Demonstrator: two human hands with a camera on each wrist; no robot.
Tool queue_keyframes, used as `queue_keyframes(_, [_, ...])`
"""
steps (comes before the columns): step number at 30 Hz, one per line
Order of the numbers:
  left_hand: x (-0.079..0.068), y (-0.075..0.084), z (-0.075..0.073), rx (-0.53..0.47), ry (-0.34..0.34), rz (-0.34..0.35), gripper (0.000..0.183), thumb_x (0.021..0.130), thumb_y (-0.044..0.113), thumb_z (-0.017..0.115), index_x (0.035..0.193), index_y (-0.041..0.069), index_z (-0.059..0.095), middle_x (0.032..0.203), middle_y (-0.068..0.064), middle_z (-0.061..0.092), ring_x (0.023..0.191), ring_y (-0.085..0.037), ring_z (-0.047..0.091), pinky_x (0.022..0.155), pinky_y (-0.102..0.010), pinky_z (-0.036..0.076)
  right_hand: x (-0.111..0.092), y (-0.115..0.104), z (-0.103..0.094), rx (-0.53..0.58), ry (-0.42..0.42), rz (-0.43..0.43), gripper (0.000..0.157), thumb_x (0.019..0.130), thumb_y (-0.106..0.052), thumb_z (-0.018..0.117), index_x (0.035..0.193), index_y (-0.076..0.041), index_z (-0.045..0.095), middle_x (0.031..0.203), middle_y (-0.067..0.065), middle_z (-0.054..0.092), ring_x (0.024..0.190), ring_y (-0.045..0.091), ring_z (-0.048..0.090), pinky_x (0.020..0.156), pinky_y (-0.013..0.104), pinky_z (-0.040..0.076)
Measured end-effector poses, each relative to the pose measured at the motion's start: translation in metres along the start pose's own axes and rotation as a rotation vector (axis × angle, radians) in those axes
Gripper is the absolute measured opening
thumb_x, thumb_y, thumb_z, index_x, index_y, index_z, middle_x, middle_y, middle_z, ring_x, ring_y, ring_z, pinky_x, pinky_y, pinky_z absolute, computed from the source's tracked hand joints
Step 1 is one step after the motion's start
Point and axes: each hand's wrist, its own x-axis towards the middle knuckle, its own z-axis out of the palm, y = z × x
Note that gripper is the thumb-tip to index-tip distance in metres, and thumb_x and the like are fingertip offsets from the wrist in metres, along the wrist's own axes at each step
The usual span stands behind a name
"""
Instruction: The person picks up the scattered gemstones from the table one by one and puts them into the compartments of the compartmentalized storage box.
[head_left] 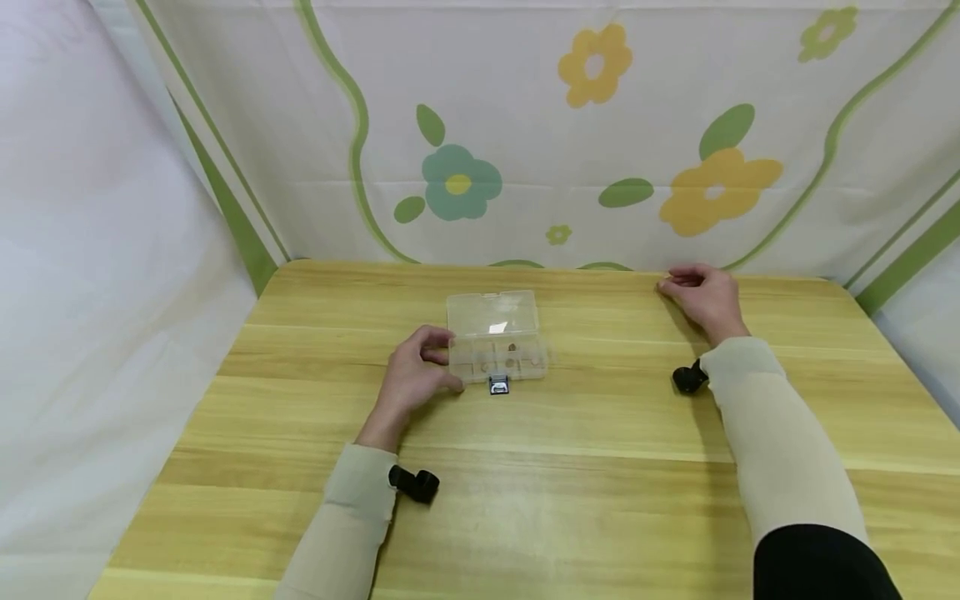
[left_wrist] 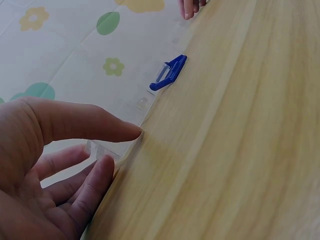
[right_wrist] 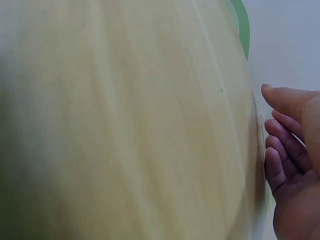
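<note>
A clear plastic compartment box [head_left: 486,348] lies on the table with its lid [head_left: 492,312] raised toward the back. Small brownish round pieces sit in several of its compartments. A blue latch [left_wrist: 172,72] sticks out from the front edge. My left hand [head_left: 420,367] grips the box's left end, thumb at the front corner and fingers along the side. Far to the right, my right hand [head_left: 701,296] is at the table's back edge, its fingers bent toward the thumb. A tiny pale spot shows at those fingertips in the head view; I cannot tell whether it is something held.
The wood-grain table [head_left: 570,492] ends at the back against a white cloth [head_left: 525,100] printed with flowers and leaves. More white cloth hangs at the left side. Black wrist cameras are strapped to both sleeves, and a black rounded shape covers the lower right corner of the head view.
</note>
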Motion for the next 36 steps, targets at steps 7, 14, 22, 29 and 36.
queue_keyframes(7, [0.0,0.001,-0.001,-0.008,0.0,-0.009,0.072,0.067,-0.009,0.089,0.132,0.018,0.071,0.135,-0.005,0.069,0.114,-0.027,0.063,0.094,-0.041,0.055,0.006,0.001,0.001,0.0,0.027,-0.008,0.05,0.096,-0.04,0.08,0.131,-0.004,0.074,0.083,-0.035,0.056,0.079,-0.015,0.056,0.074,0.007,0.046])
queue_keyframes(14, [0.0,0.002,0.0,-0.014,-0.001,-0.005,0.072,0.067,-0.01,0.089,0.131,0.017,0.071,0.134,-0.006,0.069,0.114,-0.027,0.064,0.093,-0.04,0.056,0.012,0.003,0.0,-0.015,0.036,-0.008,0.047,0.097,-0.035,0.081,0.129,-0.002,0.074,0.085,-0.028,0.063,0.076,-0.015,0.055,0.071,0.006,0.046])
queue_keyframes(22, [0.001,0.002,-0.002,-0.004,-0.001,-0.008,0.072,0.067,-0.009,0.089,0.131,0.017,0.071,0.135,-0.006,0.069,0.115,-0.028,0.064,0.093,-0.04,0.056,0.016,0.001,0.003,-0.091,0.021,-0.04,0.038,0.101,-0.029,0.076,0.126,0.0,0.074,0.116,0.02,0.075,0.074,-0.011,0.051,0.069,0.01,0.043])
queue_keyframes(29, [0.001,0.001,-0.001,0.001,-0.007,-0.008,0.072,0.068,-0.008,0.089,0.132,0.017,0.071,0.135,-0.006,0.069,0.115,-0.027,0.063,0.092,-0.04,0.055,0.012,-0.003,0.004,-0.101,0.01,-0.033,0.037,0.1,-0.033,0.077,0.122,-0.003,0.079,0.117,0.017,0.077,0.086,0.002,0.059,0.081,0.021,0.047])
queue_keyframes(36, [0.0,0.001,-0.002,0.011,-0.007,-0.007,0.071,0.069,-0.008,0.089,0.133,0.017,0.07,0.136,-0.006,0.069,0.116,-0.028,0.063,0.094,-0.041,0.054,0.009,-0.005,0.008,-0.099,0.005,-0.055,0.036,0.099,-0.033,0.079,0.119,-0.004,0.081,0.116,0.015,0.079,0.094,0.01,0.063,0.081,0.019,0.046])
